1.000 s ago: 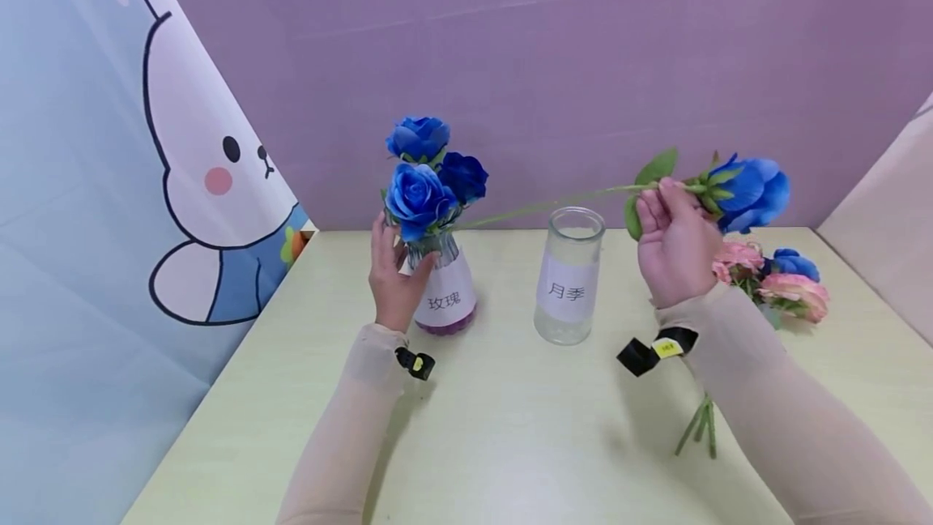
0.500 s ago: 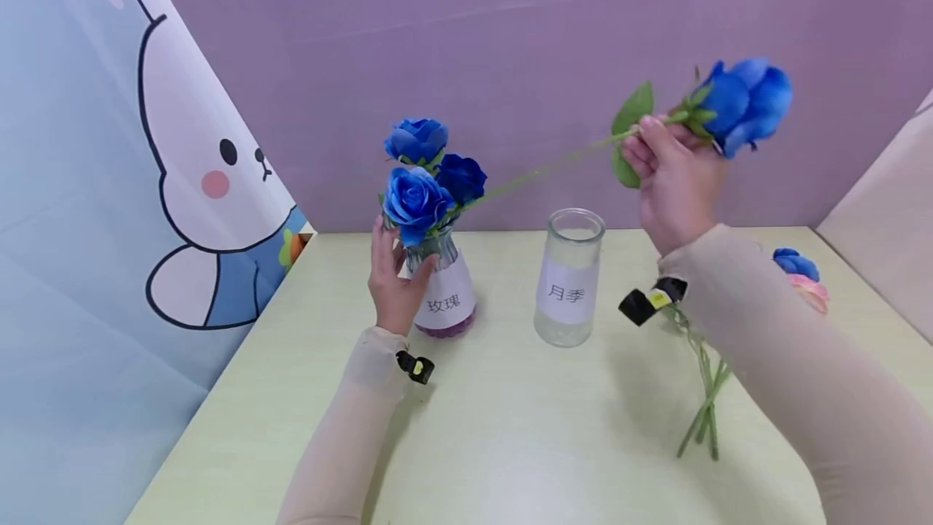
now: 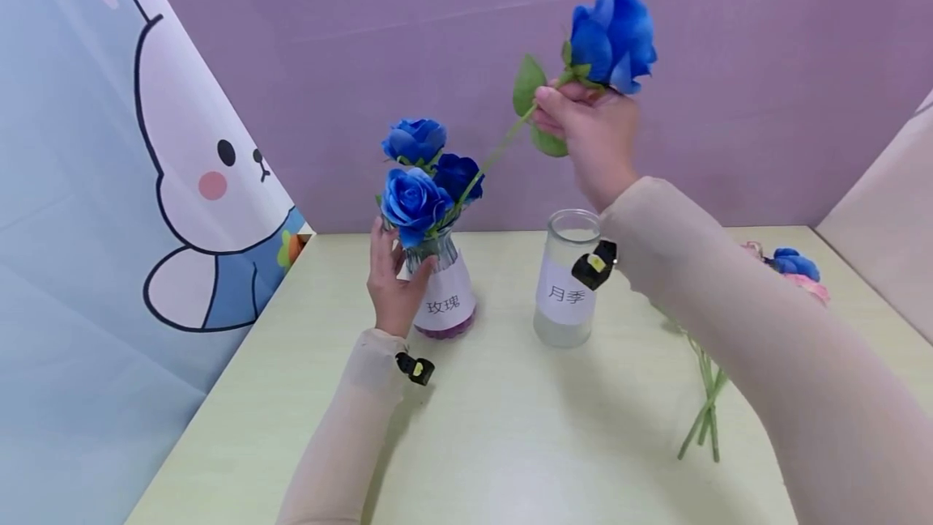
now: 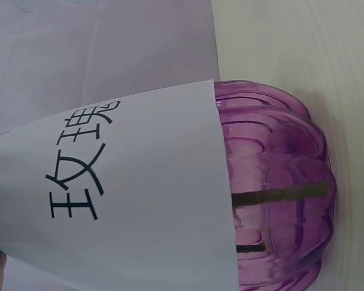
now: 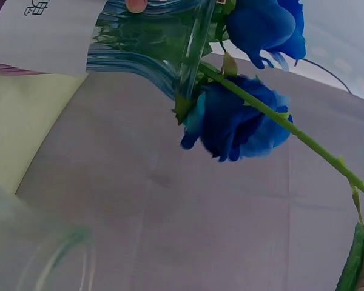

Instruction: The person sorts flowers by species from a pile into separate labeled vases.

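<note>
My right hand [image 3: 594,132] pinches the stem of a blue rose [image 3: 615,39] just under its bloom, high above the table. That stem [image 5: 318,148] slants down to the mouth of a ribbed glass vase [image 3: 446,298], as the right wrist view shows. My left hand [image 3: 397,286] holds the vase's neck, thumb in front and fingers on the left side. Several blue roses [image 3: 414,199] stand in the vase. In the left wrist view, stem ends [image 4: 285,193] show through its purple base [image 4: 279,139], below a white paper label [image 4: 151,182] with black characters.
Right of the vase stands a clear glass jar [image 3: 563,330] with its own paper label, partly behind the right wrist strap [image 3: 596,264]. Pink and blue flowers [image 3: 798,266] lie at the right, their stems [image 3: 705,420] toward the front, half hidden by my right forearm.
My right hand has risen and moved left with the blue rose, so its stem has gone from nearly level to steeply slanted at the vase mouth. The left hand stays on the vase.
</note>
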`<state>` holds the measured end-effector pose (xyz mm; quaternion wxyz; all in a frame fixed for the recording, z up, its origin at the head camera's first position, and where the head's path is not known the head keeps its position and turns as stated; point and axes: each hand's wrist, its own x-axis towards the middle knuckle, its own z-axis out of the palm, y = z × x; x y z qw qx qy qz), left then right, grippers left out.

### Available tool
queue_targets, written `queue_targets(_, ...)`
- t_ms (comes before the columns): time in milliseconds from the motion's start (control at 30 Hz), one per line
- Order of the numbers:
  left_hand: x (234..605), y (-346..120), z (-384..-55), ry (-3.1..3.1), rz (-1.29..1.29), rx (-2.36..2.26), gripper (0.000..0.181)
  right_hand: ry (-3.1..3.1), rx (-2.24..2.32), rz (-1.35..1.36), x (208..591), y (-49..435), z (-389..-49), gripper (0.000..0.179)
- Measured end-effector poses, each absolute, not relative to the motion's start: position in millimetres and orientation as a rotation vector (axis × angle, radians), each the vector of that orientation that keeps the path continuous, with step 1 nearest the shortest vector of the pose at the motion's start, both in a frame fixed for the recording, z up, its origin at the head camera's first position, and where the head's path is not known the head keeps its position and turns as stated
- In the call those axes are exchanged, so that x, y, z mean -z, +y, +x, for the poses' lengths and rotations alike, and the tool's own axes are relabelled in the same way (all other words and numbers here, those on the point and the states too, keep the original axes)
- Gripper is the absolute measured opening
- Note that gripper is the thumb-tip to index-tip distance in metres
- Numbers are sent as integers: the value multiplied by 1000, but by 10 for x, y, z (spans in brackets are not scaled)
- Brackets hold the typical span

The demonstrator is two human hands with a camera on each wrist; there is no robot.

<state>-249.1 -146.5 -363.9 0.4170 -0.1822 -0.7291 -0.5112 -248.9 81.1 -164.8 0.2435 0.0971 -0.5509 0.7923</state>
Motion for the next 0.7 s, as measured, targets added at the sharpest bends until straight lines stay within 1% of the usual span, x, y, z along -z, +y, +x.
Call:
queue_targets(167,3645,-1464,-2509,-1826,-469,1270,62,-1613,-2166,298,1620,642,-2506,15)
queue_targets(300,3653,-1454,-2524,-1816,-485,1263,61,-1781,-2084,325,1676,521,-2527,16)
queue_targets(500,3663,-1422,-2514,-1820,-493,1260,58,-2010,-1989,374,1902,359,-2568,15)
queue_targets(700,3672,-1406,-2518,-1804,-507,1246,59,-2052,-2026,387,2150,256,-2613,15)
